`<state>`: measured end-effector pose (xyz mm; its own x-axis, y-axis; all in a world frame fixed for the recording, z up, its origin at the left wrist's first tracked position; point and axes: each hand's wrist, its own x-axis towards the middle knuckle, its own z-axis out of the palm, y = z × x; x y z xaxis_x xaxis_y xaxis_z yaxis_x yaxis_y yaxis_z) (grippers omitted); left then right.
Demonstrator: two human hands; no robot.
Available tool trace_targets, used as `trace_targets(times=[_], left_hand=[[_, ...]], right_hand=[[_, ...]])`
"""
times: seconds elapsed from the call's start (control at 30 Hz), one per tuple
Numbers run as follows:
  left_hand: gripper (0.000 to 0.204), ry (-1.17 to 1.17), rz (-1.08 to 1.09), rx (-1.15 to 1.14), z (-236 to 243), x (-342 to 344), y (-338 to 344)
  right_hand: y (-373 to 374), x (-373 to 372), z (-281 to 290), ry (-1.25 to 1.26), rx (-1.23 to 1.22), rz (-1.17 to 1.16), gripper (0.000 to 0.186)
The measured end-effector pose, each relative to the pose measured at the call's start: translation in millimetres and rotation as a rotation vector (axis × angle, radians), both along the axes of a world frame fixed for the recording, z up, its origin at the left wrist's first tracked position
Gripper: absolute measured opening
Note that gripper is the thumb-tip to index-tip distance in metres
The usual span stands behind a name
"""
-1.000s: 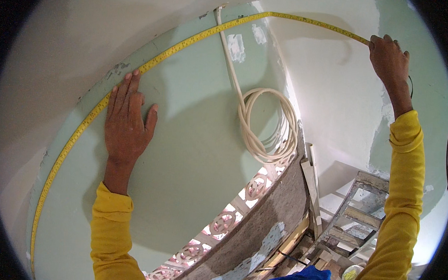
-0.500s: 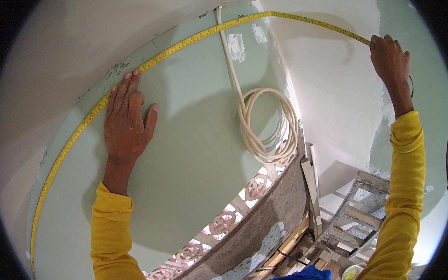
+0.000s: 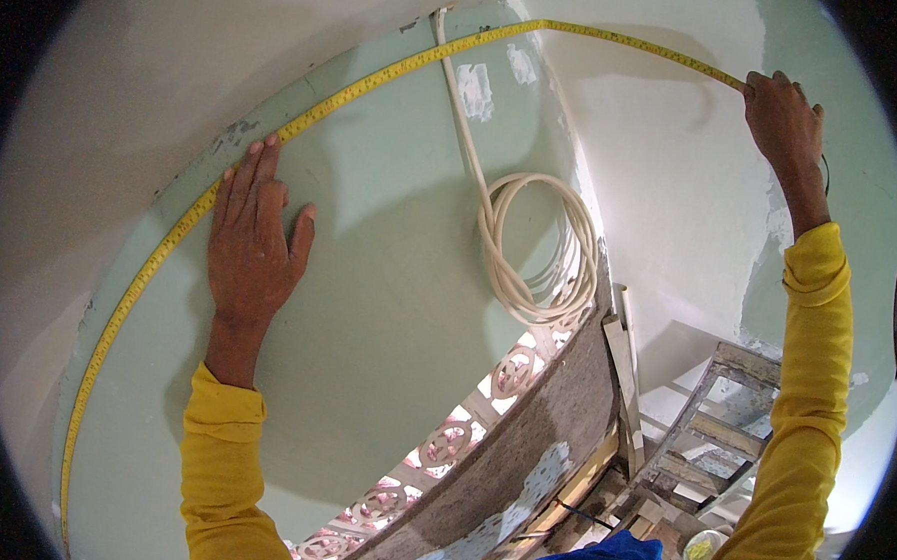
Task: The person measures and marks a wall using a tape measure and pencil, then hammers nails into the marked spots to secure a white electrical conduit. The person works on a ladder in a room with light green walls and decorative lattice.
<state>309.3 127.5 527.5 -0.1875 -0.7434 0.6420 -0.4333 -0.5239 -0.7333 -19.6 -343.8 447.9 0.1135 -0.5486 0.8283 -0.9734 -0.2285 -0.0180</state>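
Note:
A yellow measuring tape [image 3: 377,78] stretches along the top of the pale green wall [image 3: 359,276], close under the ceiling. My left hand [image 3: 256,247] lies against that wall, its stretched fingertips pressing over the tape and the thumb apart. At the upper right, my right hand [image 3: 786,125] is closed on the tape, which bends at the wall corner and crosses the white wall to reach it. Whether the tape's case sits inside that fist is hidden. On the far left the blade runs down along the wall edge and out of view.
A coil of cream cable [image 3: 496,272] hangs from the ceiling line between my hands. Below run patterned vent blocks [image 3: 446,443] and a rough grey ledge [image 3: 460,471]. A worn ladder [image 3: 727,432] leans at the lower right, with a small tub [image 3: 704,547] near its foot.
Almost nothing differs. The view shifts very slightly; both hands keep their places on the tape.

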Motion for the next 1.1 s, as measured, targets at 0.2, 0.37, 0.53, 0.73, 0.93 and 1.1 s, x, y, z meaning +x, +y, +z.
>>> trace_targets(times=[0.2,0.37,0.53,0.73,0.93,1.1], left_hand=[[0.024,-0.029,0.032,-0.025,-1,-2,-1],[0.024,-0.023,0.036,-0.03,-2,-1,-1],[0.024,-0.023,0.029,-0.026,-1,-2,-2],[0.024,-0.015,0.033,-0.025,0,-4,-1],[0.027,0.005,-0.001,-0.016,-1,-3,-2],[0.024,0.0,0.031,-0.018,0,-5,-4]], right_hand=[[1,1,-1,-0.019,-0.013,0.02,0.024],[1,2,-1,-0.01,0.006,0.009,0.024],[-2,0,-2,-0.02,-0.003,0.009,0.024],[8,-9,-3,-0.041,0.057,0.002,0.025],[9,-18,-6,-0.055,0.008,-0.002,0.025],[15,-20,-10,-0.033,-0.051,-0.015,0.026]])
